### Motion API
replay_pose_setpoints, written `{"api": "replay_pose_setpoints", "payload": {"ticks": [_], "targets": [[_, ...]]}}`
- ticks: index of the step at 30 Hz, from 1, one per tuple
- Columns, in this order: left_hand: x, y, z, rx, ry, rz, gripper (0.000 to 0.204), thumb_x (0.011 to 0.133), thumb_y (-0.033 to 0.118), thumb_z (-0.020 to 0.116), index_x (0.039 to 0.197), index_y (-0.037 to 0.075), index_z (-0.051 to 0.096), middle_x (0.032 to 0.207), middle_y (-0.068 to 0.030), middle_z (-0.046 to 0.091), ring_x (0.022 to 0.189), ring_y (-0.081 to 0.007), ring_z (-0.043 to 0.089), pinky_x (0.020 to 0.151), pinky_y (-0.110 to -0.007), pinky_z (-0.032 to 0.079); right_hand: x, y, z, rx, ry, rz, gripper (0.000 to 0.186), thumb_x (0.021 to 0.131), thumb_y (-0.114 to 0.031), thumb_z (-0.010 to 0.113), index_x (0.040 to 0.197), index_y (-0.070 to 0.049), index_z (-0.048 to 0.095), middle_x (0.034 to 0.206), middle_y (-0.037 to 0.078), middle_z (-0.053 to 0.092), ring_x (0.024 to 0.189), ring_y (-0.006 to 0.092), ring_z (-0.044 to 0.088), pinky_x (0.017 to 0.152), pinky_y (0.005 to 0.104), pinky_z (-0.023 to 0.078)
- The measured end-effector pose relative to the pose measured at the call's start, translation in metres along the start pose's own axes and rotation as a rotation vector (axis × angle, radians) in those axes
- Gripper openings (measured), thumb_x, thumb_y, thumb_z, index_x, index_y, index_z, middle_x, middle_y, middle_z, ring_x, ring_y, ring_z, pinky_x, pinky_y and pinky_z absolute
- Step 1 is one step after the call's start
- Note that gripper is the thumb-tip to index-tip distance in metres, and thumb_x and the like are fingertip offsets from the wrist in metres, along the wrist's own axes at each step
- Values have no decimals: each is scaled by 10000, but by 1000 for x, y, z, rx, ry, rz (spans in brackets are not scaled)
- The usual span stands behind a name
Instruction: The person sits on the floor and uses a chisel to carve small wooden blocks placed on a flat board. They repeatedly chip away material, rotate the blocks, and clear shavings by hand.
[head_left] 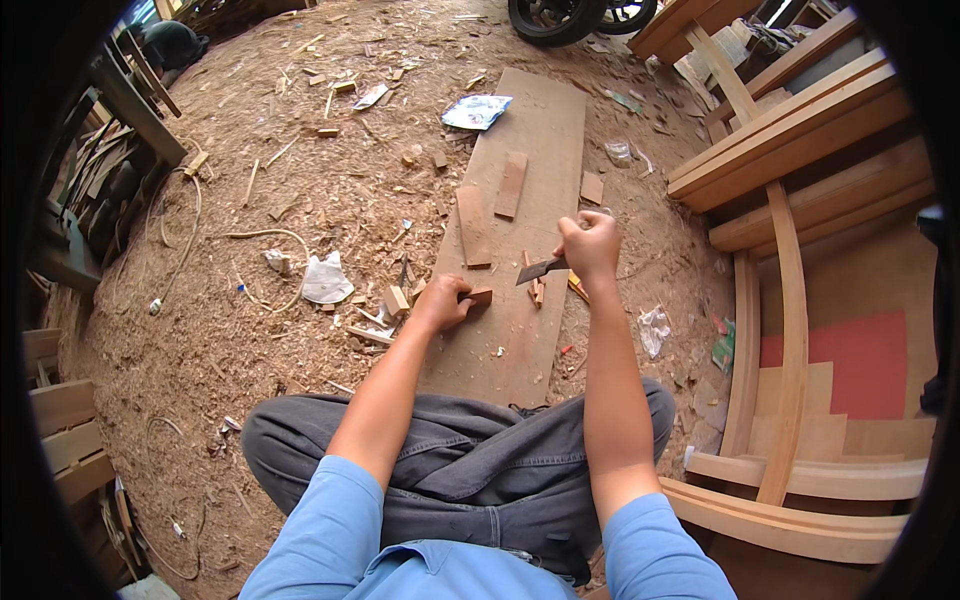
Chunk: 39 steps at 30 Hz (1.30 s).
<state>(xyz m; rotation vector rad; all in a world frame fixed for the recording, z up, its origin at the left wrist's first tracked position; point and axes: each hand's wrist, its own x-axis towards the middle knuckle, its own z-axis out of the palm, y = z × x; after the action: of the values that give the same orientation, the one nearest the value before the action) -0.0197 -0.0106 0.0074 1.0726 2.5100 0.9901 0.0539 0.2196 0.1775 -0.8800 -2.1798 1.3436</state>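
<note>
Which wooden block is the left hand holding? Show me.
The partly hidden wooden block pinched in the left hand; two other blocks lie untouched farther along the plank.

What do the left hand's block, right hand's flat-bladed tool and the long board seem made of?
Block: wood, apparently unvarnished, by its matte reddish-brown face.
Flat-bladed tool: blade probably steel, dull dark grey; handle mostly hidden.
Long board: plywood or solid wood, seemingly unfinished, by its matte tan surface.

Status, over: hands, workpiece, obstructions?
Left hand gripping small rectangular reddish-brown wooden block. Right hand holding flat grey metal-bladed tool, off block. Slim reddish wooden sticks nearby.
</note>
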Motion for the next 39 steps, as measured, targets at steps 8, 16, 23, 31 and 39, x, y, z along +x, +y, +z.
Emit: {"api": "replay_pose_setpoints", "payload": {"ticks": [8, 16, 23, 31, 39], "targets": [[3, 7, 13, -12, -12, 102, 228, 784, 140, 785, 977, 20, 765, 969, -162, 720, 920, -354, 690, 825, -410, 558, -6, -15, -5, 53, -88, -62, 239, 779, -123, 621, 575, -25, 543, 520, 62, 602, 519, 171, 697, 492, 315, 542], [1, 26, 16, -19, -97, 74, 132, 783, 132, 763, 879, 41, 759, 907, -135, 692, 917, -348, 673, 814, -438, 544, -27, -16, 31, -283, -164, -272, 272, 706, -207, 658, 685, 64, 631, 557, 163, 616, 527, 242, 664, 537, 364, 510], [2, 24, 16, -28, -107, 119, 144, 777, 134, 762, 885, 39, 757, 913, -135, 689, 908, -358, 665, 813, -436, 546, -36, -17, 41, -371, -233, -216, 459, 689, -256, 687, 1023, 50, 760, 929, 287, 723, 883, 378, 736, 846, 406, 592], [1, 16, 25, -67, -73, 124, 154, 770, 138, 760, 890, 43, 764, 922, -143, 696, 902, -356, 671, 827, -436, 548, -39, -15, 47, -398, -212, -245, 430, 704, -260, 667, 1012, 18, 776, 955, 283, 726, 907, 380, 734, 867, 422, 592], [3, 11, 30, -101, -75, 145, 185, 761, 105, 764, 932, 37, 777, 959, -141, 723, 908, -341, 689, 839, -418, 557, -45, -16, 51, -412, -229, -248, 433, 710, -256, 670, 1005, 47, 761, 934, 281, 725, 903, 374, 735, 879, 404, 585]]}}
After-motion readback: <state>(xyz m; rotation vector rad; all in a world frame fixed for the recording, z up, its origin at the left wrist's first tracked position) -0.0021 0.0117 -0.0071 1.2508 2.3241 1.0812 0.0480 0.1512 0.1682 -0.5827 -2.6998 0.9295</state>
